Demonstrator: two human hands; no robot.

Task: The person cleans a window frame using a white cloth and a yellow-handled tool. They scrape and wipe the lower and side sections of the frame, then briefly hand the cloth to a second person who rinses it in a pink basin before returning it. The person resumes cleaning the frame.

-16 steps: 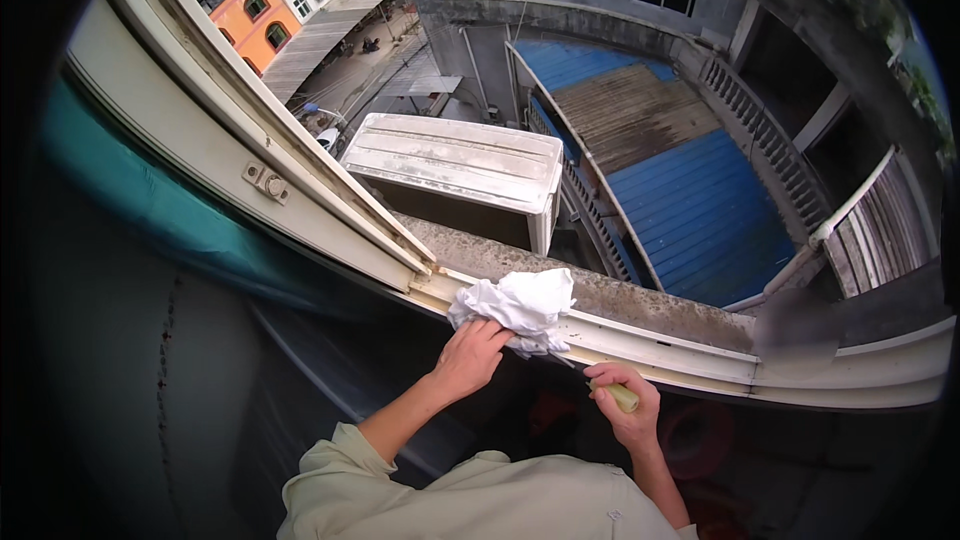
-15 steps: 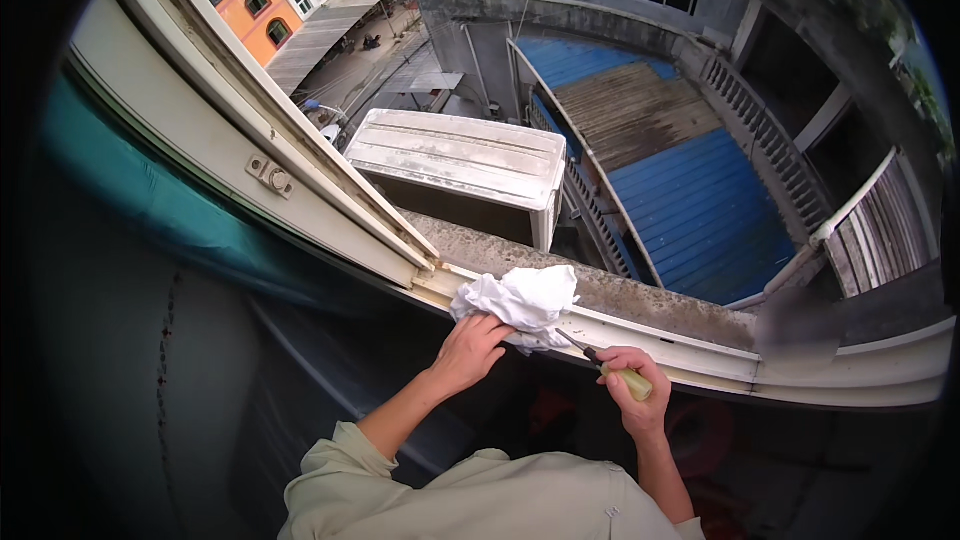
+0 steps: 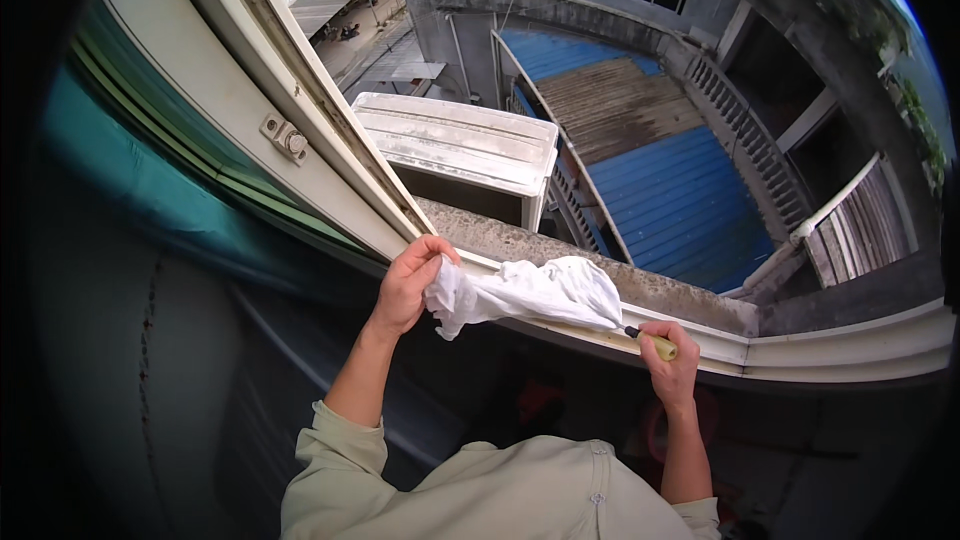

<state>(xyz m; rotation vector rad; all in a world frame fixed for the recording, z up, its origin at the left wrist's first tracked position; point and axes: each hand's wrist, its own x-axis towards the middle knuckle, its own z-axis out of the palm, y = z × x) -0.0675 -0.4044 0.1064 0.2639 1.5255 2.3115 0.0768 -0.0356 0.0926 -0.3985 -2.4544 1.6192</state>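
Above centre, a white box (image 3: 455, 138) is standing outside; mid-frame, the left hand (image 3: 402, 290) is pinching a white cloth (image 3: 545, 290) covering part of the window track (image 3: 715, 342), the right hand (image 3: 676, 372) gripping a yellow-handled tool (image 3: 664, 348).

My left hand (image 3: 404, 288) is creasing matt white cloth (image 3: 565, 290); my right hand (image 3: 673, 372) is wrapping smooth, faintly glossy tool handle (image 3: 660, 347), looking like plastic; window frame (image 3: 850, 352) is showing smooth off-white finish, metal or plastic unclear; ledge (image 3: 500, 232) outside is looking rough, like pitted concrete; blue roof (image 3: 690, 210) is looking like ribbed sheet metal; teal sheet (image 3: 150, 175) is shining glossy; my cloth shirt (image 3: 500, 485) is looking matt
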